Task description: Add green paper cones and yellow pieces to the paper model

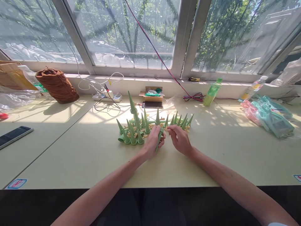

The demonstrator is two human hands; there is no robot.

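In the head view, at the middle of a pale table (94,163), two bare hands at close work, just beside each other. In the left hand (152,139), a green cone (159,140), gripped with bent fingers, narrow end pointing down toward the near edge. To the right hand (181,139), fingers curled, with thumb and forefinger near to one another, close beside the wide end of the held cone. At those fingertips, something small and yellowish; cannot tell for sure about a grip on it.

Just behind the hands, many more green pieces of the same kind: a cluster of cones (133,139) to the left, mostly upright, with a tall cone (131,103) above the others at the back; one upright cone (157,116) directly behind the left hand; a row of cones (184,121) behind the right hand. Among them, small yellowish pieces (145,136), too small for exact naming.

Farther back, near the wall, a dark phone (152,104) in front of a small cardboard box (141,94), with a power strip (117,97) and cables to the left, and a green bottle (212,92) to the right. At far left, a brown bag (57,85) and another phone (15,136); at far right, pink and mint plastic packs (276,117).
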